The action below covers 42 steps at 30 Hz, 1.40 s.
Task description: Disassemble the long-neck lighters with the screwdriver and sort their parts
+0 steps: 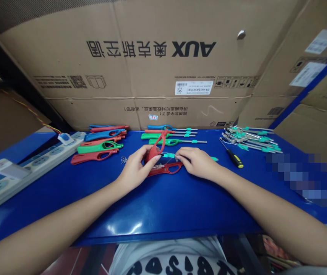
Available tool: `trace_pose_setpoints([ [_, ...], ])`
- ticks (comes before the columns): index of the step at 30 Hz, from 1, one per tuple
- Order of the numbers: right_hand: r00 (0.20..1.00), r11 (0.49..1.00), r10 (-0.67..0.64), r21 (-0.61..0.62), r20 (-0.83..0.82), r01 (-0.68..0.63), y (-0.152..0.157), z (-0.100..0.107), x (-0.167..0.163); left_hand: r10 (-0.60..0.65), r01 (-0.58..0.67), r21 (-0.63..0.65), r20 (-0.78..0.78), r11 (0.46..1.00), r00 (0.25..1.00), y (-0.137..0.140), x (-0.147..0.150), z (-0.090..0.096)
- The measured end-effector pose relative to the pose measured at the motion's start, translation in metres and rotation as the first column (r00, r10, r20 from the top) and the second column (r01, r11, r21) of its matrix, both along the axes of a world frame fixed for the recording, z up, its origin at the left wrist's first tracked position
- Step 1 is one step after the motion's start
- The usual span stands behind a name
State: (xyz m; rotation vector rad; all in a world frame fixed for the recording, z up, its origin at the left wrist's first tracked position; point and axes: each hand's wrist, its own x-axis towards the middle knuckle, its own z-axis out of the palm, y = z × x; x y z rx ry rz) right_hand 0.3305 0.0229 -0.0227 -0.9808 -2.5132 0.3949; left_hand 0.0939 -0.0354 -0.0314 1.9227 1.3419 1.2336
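Observation:
My left hand (pixel 138 163) is closed around a red lighter casing half (pixel 160 143), which is tilted up with its trigger loop at the top. A teal plastic piece (pixel 169 155) lies between the two hands. My right hand (pixel 191 162) pinches at a thin pale wire beside that piece; its fingertips partly hide the grip. Under both hands, another red casing half (pixel 172 168) rests on the table with small inner parts in it. Just beyond my right hand, a teal tip (pixel 214 158) shows; what joins it is covered.
Coloured lighter casings (pixel 96 156) are stacked left, beside a white power strip (pixel 34 164). Lighters with metal rods (pixel 177 141) lie behind my hands. To the right are a screwdriver (pixel 234 157) and a heap of teal-fitted rods (pixel 252 139). A cardboard sheet (pixel 140 80) stands behind.

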Motion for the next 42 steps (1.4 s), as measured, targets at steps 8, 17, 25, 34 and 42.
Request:
trace_pose_setpoints([
  [8, 0.993, 0.988, -0.018, 0.153, 0.121, -0.001, -0.004, 0.009, 0.003, 0.008, -0.021, 0.095, 0.131, 0.995, 0.991, -0.001, 0.002, -0.004],
  [17, 0.998, 0.993, -0.037, 0.118, 0.055, 0.031, -0.003, 0.011, 0.005, -0.008, 0.021, 0.04, -0.32, 0.999, 0.947, 0.003, -0.004, 0.002],
  [25, 1.0, 0.997, 0.007, 0.078, 0.008, -0.008, -0.001, 0.012, 0.007, -0.121, 0.145, 0.056, -0.309, 0.988, 0.943, 0.009, -0.01, -0.005],
  [34, 0.99, 0.995, 0.098, 0.012, -0.103, -0.097, 0.009, 0.019, 0.014, -0.046, 0.105, 0.158, -0.341, 0.982, 0.939, 0.008, -0.02, 0.018],
  [42, 0.975, 0.999, -0.024, -0.029, -0.22, 0.018, 0.033, 0.031, 0.038, 0.123, -0.001, 0.25, -0.474, 0.968, 0.872, 0.013, -0.039, 0.041],
])
